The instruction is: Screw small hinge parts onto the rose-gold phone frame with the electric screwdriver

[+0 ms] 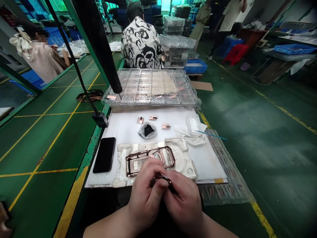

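Note:
My left hand [146, 195] and my right hand [184, 198] meet low in the view, both pinching a small copper-coloured metal part [162, 178], partly hidden by my fingers. Just beyond them, a copper-coloured metal phone frame [150, 161] lies on a white moulded jig [182, 155], its near edge partly behind my left hand. Both rest on a white board [123, 132]. Further up the board lie several small copper pieces, including one [166, 126] to the right, around a small plastic bag of black granules [147, 130].
A black smartphone [104, 155] lies left of the jig. A clear compartment tray [151, 87] holding copper pieces stands beyond the board, and a white cloth [190, 135] lies to the right. A black pole [97, 39] rises at the left. A person in a patterned shirt [141, 43] sits beyond the tray.

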`<control>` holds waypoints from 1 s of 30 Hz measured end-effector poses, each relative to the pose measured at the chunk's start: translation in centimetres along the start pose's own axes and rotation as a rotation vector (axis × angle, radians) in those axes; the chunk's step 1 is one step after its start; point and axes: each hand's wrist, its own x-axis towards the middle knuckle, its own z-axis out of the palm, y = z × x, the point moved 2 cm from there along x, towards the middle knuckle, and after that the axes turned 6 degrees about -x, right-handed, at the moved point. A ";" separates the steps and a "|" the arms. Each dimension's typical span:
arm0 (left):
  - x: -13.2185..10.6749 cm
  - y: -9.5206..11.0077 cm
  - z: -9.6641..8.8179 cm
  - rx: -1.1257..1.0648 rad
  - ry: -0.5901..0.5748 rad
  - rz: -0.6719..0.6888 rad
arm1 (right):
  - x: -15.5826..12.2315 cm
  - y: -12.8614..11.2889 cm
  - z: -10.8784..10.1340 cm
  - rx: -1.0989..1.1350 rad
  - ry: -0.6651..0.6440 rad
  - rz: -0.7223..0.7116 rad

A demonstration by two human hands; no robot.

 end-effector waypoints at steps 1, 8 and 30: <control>-0.1 -0.1 0.2 0.007 0.029 0.008 | -0.1 0.0 0.3 -0.022 0.005 -0.014; 0.7 -0.1 0.4 -0.074 0.096 -0.112 | 0.4 0.2 0.8 0.006 -0.010 0.050; 12.8 -2.4 -6.4 0.884 -0.553 -0.081 | 4.7 6.9 -3.8 -0.792 -0.374 0.246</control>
